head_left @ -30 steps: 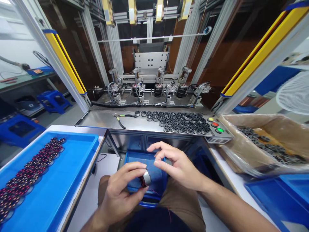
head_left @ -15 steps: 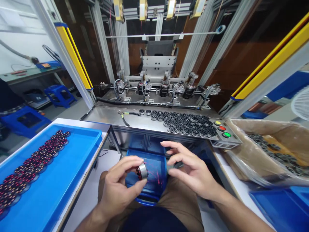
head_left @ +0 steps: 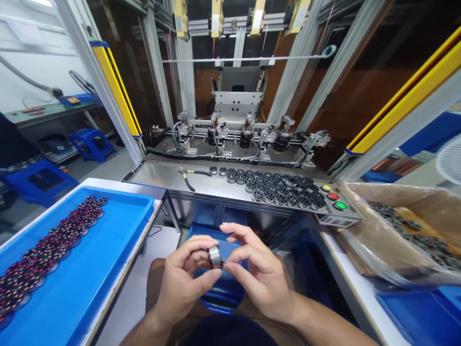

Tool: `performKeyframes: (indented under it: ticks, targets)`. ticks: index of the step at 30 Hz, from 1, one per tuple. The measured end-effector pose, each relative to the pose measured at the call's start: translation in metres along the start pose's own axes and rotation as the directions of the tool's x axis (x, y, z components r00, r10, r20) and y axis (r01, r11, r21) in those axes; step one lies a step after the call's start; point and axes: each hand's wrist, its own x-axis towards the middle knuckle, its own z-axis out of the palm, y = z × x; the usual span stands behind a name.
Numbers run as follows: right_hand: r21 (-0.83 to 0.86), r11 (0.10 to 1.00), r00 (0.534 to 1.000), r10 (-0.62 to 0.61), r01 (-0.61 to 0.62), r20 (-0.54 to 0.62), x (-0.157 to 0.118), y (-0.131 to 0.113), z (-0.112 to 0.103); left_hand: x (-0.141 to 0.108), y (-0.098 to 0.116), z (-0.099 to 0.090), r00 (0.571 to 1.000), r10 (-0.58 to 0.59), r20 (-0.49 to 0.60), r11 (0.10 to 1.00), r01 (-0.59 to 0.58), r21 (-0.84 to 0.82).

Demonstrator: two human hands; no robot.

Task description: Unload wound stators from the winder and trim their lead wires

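Note:
My left hand (head_left: 189, 274) grips a wound motor stator (head_left: 215, 257) between thumb and fingers, above my lap. The stator has a silvery metal rim, with dark and reddish parts along its edges. At its right side is my right hand (head_left: 261, 276), thumb and index fingertips pinched together close against the stator's edge. Whatever lies between those fingertips is too small to make out. The other fingers of this hand are raised and curved over the stator. Below both hands is a blue bin (head_left: 221, 293), partly covered by them.
A blue tray (head_left: 118, 230) with rows of wound stators (head_left: 59, 240) stands left. On the machine's metal ledge (head_left: 158, 175) lie cutting pliers (head_left: 187, 178) and many bare stator cores (head_left: 277, 185), beside coloured push buttons (head_left: 333, 196). At right sits a lined carton (head_left: 360, 226) of cores.
My right hand has moved left to the stator, its fingertips closing together. The stator stays in my left hand, and the view has shifted slightly.

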Motion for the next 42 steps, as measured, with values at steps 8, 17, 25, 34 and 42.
performKeyframes:
  ticks: [8, 17, 25, 34, 42]
  targets:
    - [-0.468, 0.884, 0.997, 0.026, 0.013, 0.076, 0.102, 0.059, 0.004, -0.004, 0.004, -0.032, 0.972, 0.098, -0.212, 0.994, -0.085, 0.069]
    - [-0.776, 0.630, 0.927, 0.295, -0.006, 0.232, 0.207, 0.124, 0.076, -0.017, 0.004, -0.055, 0.926, 0.202, -0.317, 0.978, -0.175, 0.112]
    - [-0.712, 0.702, 0.895, 0.302, 0.023, 0.327, 0.216, 0.131, 0.059, -0.018, 0.008, -0.057, 0.926, 0.137, -0.352, 0.991, -0.128, 0.050]
    - [-0.109, 0.968, 0.880, 0.249, -0.224, 0.405, 0.057, 0.080, 0.005, -0.013, 0.007, -0.048, 0.953, 0.116, -0.281, 0.993, -0.112, 0.030]
    - [-0.031, 0.989, 0.944, 0.149, -0.147, 0.294, -0.061, 0.042, 0.002, 0.002, 0.001, -0.014, 0.994, 0.040, -0.103, 0.999, -0.036, 0.032]
